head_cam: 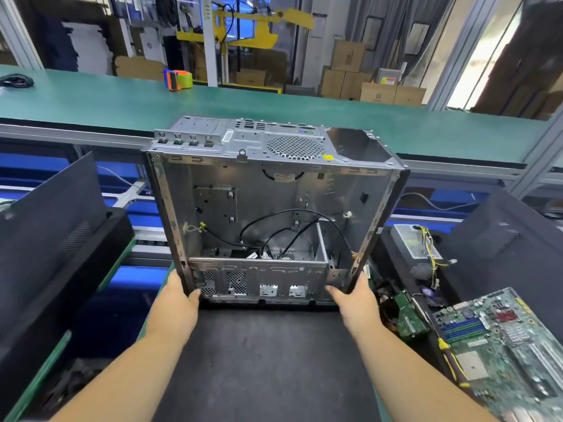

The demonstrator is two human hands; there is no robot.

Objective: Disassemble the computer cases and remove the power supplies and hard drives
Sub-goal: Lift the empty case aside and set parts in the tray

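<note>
Open computer case at centre, tilted up over the black mat of the desk, open side toward the camera, black cables loose inside. Gripped at its near lower corners — left hand at 7 o'clock, right hand at 5 o'clock, fingers curled round the frame edges. At 3 o'clock, a power supply; at 4 o'clock, a motherboard. At 11 o'clock, far off — a tape dispenser.
</note>
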